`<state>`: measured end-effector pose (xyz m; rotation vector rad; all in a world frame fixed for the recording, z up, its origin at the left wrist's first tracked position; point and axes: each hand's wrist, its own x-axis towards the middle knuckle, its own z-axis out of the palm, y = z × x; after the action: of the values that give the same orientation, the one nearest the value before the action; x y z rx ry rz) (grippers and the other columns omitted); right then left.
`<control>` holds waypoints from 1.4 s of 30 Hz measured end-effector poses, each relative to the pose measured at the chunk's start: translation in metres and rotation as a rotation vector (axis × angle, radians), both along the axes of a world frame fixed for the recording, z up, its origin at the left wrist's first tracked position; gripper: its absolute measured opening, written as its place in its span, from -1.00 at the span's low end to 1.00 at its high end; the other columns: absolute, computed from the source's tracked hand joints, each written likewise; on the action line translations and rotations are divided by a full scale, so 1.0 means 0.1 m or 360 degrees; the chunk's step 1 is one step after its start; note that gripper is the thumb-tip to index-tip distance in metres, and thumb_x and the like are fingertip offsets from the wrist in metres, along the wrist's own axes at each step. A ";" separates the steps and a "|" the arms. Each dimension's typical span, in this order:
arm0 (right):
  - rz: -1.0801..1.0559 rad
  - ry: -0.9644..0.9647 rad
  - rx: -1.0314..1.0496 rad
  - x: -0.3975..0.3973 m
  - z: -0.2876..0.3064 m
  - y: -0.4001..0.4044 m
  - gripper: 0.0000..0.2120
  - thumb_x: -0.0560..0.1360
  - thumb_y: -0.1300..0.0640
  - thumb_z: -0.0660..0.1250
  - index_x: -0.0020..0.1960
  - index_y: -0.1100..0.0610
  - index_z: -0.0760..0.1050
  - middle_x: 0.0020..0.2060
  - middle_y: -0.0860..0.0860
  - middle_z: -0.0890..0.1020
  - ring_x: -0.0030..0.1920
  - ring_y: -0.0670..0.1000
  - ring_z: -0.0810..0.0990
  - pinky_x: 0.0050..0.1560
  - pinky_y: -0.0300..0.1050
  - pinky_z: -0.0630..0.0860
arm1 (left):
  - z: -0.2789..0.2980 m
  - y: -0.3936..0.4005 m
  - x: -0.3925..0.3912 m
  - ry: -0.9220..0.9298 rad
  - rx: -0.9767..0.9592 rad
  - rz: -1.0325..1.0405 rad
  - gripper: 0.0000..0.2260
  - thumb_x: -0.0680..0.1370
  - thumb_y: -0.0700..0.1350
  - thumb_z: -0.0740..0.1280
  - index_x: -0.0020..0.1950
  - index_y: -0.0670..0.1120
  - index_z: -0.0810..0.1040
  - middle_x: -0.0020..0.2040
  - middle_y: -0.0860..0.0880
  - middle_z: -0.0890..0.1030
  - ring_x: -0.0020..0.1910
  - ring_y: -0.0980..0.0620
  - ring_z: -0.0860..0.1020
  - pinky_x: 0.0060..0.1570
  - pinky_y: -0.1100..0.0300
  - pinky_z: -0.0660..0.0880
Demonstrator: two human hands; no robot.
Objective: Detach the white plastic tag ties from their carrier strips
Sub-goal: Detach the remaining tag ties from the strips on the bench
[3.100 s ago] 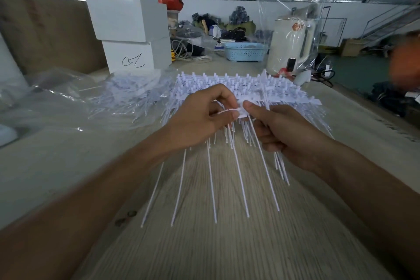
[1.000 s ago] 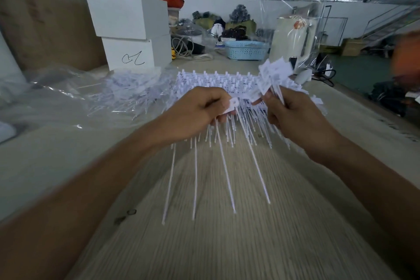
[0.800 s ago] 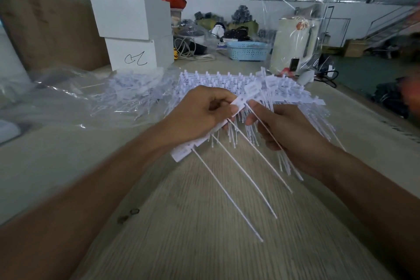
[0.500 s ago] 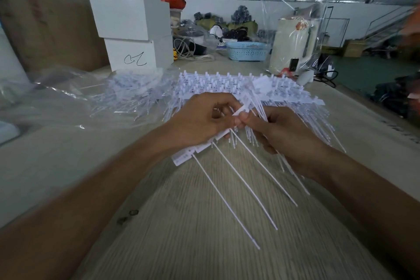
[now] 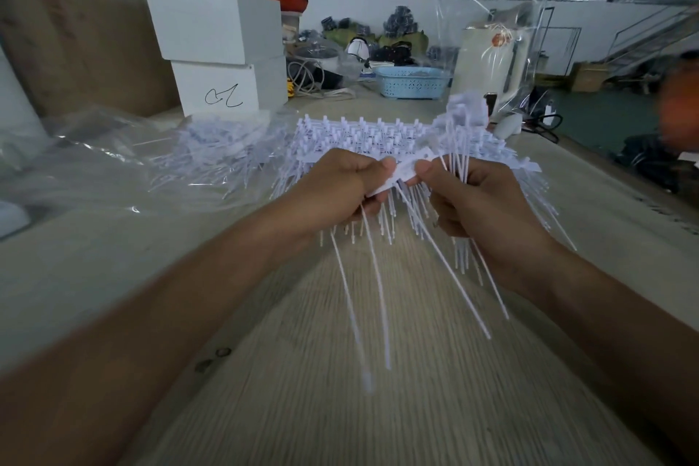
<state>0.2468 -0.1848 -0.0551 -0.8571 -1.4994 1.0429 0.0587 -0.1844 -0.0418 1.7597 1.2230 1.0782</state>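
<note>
Head view: nearest the camera, two bare forearms reach up from the lower corners over a pale wood-grain table [image 5: 378, 409]. At the centre of the frame the left hand [image 5: 336, 189] curls round one end of a white carrier strip [image 5: 406, 172], thumb pinching it from above, while the right hand [image 5: 472, 200] pinches the other end between thumb and forefinger. That right hand also grips a bundle of loose ties [image 5: 459, 147] that stick up past its fingers and hang below its palm. Thin tag ties [image 5: 378, 295] hang from the strip toward the lower centre. Just behind the hands a stack of full strips [image 5: 378, 132] lies on the table. To its left, clear plastic bags [image 5: 132, 163] cover more ties. Farther back stand two stacked white boxes [image 5: 219, 49] at upper left and a blue basket [image 5: 414, 81] near the upper centre.
</note>
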 end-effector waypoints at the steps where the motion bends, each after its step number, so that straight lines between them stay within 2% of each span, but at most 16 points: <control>1: 0.0049 0.0029 0.0026 0.01 0.01 0.00 -0.79 0.58 0.07 0.37 -0.10 0.20 0.65 -0.54 -0.10 0.22 -0.51 -0.07 0.13 -0.48 -0.24 0.14 | 0.01 0.00 -0.01 -0.0118 -0.0045 -0.0072 -0.55 0.67 0.04 0.25 -0.41 -0.05 0.50 -0.53 -0.02 0.43 -0.56 0.07 0.29 -0.49 0.27 0.23; 7: 0.0354 -0.0036 0.0309 0.08 0.12 -0.04 -0.80 0.57 0.02 0.35 -0.04 0.11 0.70 -0.49 -0.01 0.25 -0.47 -0.02 0.15 -0.45 -0.21 0.18 | 0.05 0.00 -0.10 -0.0546 -0.0217 -0.0618 -0.67 0.56 0.00 0.29 -0.28 -0.21 0.42 -0.58 0.00 0.30 -0.62 0.10 0.18 -0.51 0.21 0.07; 11: 0.0324 -0.0290 0.0493 0.12 0.16 -0.10 -0.84 0.54 0.00 0.35 -0.13 -0.08 0.70 -0.51 -0.03 0.36 -0.49 -0.02 0.24 -0.44 -0.19 0.25 | 0.02 0.04 -0.13 -0.0552 -0.0393 -0.0779 -0.70 0.54 -0.12 0.25 -0.39 -0.16 0.49 -0.61 -0.01 0.29 -0.65 0.10 0.16 -0.55 0.25 0.07; 14: 0.0329 -0.0535 0.0637 0.15 0.16 -0.10 -0.66 0.56 0.11 0.34 -0.31 -0.23 0.63 -0.55 -0.13 0.42 -0.52 -0.17 0.30 -0.43 -0.35 0.25 | 0.00 0.05 -0.14 -0.0416 -0.0440 -0.0839 -0.74 0.50 -0.14 0.28 -0.39 -0.17 0.50 -0.60 -0.01 0.25 -0.65 0.11 0.15 -0.56 0.30 0.09; 17: 0.0226 -0.0732 0.0710 0.15 0.18 -0.07 -0.58 0.62 0.25 0.29 -0.31 -0.18 0.49 -0.54 -0.30 0.47 -0.51 -0.26 0.42 -0.38 -0.51 0.29 | 0.01 0.03 -0.13 -0.0154 -0.0282 -0.0755 -0.68 0.53 -0.10 0.27 -0.43 -0.09 0.59 -0.59 0.01 0.24 -0.61 0.08 0.14 -0.50 0.23 0.07; 19: 0.0098 -0.0936 0.0819 0.12 0.18 -0.05 -0.63 0.65 0.15 0.24 -0.29 -0.17 0.39 -0.49 -0.29 0.49 -0.44 -0.28 0.47 -0.32 -0.47 0.31 | 0.04 0.02 -0.14 -0.0084 -0.0227 -0.0636 -0.63 0.53 -0.09 0.28 -0.29 -0.40 0.52 -0.59 0.01 0.23 -0.60 0.07 0.13 -0.48 0.24 0.09; 20: 0.0041 -0.1034 0.0884 0.11 0.18 -0.03 -0.66 0.65 0.08 0.20 -0.28 -0.17 0.35 -0.48 -0.23 0.48 -0.40 -0.26 0.47 -0.31 -0.44 0.31 | 0.04 0.03 -0.15 -0.0043 -0.0204 -0.0587 -0.58 0.52 -0.09 0.29 -0.31 -0.45 0.42 -0.59 0.02 0.24 -0.60 0.08 0.14 -0.47 0.26 0.10; 23: -0.0071 -0.1202 0.1070 0.10 0.14 0.00 -0.69 0.67 0.08 0.14 -0.24 -0.13 0.30 -0.42 -0.16 0.38 -0.34 -0.25 0.46 -0.30 -0.40 0.28 | 0.08 0.01 -0.16 0.0123 -0.0163 -0.0534 -0.57 0.58 -0.12 0.31 -0.47 -0.23 0.36 -0.56 0.05 0.24 -0.58 0.11 0.14 -0.46 0.27 0.11; 25: -0.0059 -0.1236 0.1079 0.11 0.12 0.02 -0.76 0.63 0.01 0.11 -0.18 0.01 0.41 -0.41 -0.13 0.42 -0.34 -0.19 0.48 -0.34 -0.33 0.29 | 0.11 0.00 -0.18 0.0215 -0.0131 -0.0524 -0.50 0.63 -0.18 0.29 -0.53 -0.02 0.34 -0.56 0.06 0.24 -0.58 0.13 0.15 -0.49 0.33 0.17; 28: -0.0047 -0.1269 0.1006 0.13 0.13 0.03 -0.64 0.62 -0.07 0.11 0.04 0.18 0.52 -0.38 0.05 0.53 -0.39 0.00 0.48 -0.34 -0.09 0.35 | 0.16 -0.02 -0.19 0.0328 -0.0041 -0.0443 -0.49 0.63 -0.19 0.30 -0.54 -0.03 0.37 -0.57 0.05 0.25 -0.59 0.14 0.16 -0.49 0.37 0.24; 31: -0.0015 -0.1344 0.0999 0.17 0.13 0.04 -0.83 0.67 0.03 0.18 -0.04 -0.08 0.50 -0.41 -0.01 0.50 -0.42 -0.02 0.45 -0.34 -0.04 0.32 | 0.17 0.01 -0.21 0.0504 0.0091 -0.0246 -0.59 0.61 -0.19 0.36 -0.41 -0.34 0.47 -0.55 0.01 0.25 -0.59 0.15 0.15 -0.49 0.34 0.21; 32: -0.0033 -0.1380 0.0989 0.17 0.13 0.04 -0.78 0.67 0.07 0.20 -0.12 -0.18 0.42 -0.42 -0.06 0.47 -0.42 -0.07 0.43 -0.34 -0.05 0.30 | 0.17 0.02 -0.21 0.0564 0.0137 -0.0192 -0.60 0.60 -0.19 0.37 -0.35 -0.42 0.47 -0.54 0.00 0.23 -0.58 0.15 0.14 -0.48 0.32 0.20; 36: -0.0205 -0.1480 0.1028 0.17 0.11 0.05 -0.76 0.67 0.00 0.18 -0.17 -0.14 0.28 -0.46 -0.12 0.38 -0.43 -0.14 0.35 -0.35 -0.03 0.29 | 0.15 0.06 -0.20 0.0641 0.0254 -0.0095 -0.55 0.56 -0.09 0.43 -0.29 -0.47 0.47 -0.53 -0.09 0.28 -0.55 0.10 0.17 -0.49 0.37 0.21; 38: -0.0221 -0.1568 0.0961 0.16 0.08 0.05 -0.83 0.65 -0.01 0.14 -0.12 -0.13 0.31 -0.45 -0.13 0.39 -0.42 -0.15 0.36 -0.35 -0.04 0.31 | 0.12 0.09 -0.19 0.0764 0.0340 -0.0011 -0.61 0.54 -0.06 0.44 -0.22 -0.41 0.57 -0.42 -0.29 0.46 -0.49 0.06 0.28 -0.41 0.30 0.34; 39: -0.0221 -0.1626 0.0915 0.15 0.07 0.05 -0.85 0.63 0.00 0.12 -0.12 -0.11 0.34 -0.44 -0.13 0.41 -0.41 -0.16 0.36 -0.36 -0.06 0.29 | 0.10 0.11 -0.20 0.0840 0.0384 0.0048 -0.64 0.52 -0.01 0.43 -0.22 -0.34 0.62 -0.37 -0.29 0.55 -0.48 0.06 0.33 -0.37 0.25 0.38; 42: -0.0299 -0.1663 0.0850 0.16 0.08 0.06 -0.78 0.60 0.11 0.15 -0.21 -0.08 0.42 -0.47 -0.14 0.43 -0.46 -0.17 0.40 -0.39 -0.11 0.25 | 0.08 0.10 -0.21 0.1104 0.0483 0.0273 -0.66 0.39 0.21 0.36 -0.28 -0.05 0.69 -0.43 0.01 0.60 -0.45 0.12 0.49 -0.29 0.19 0.47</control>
<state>0.2627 -0.1789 -0.0474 -1.1766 -2.3325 -0.0539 0.0376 -0.1739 -0.0342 2.4170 1.7095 0.7882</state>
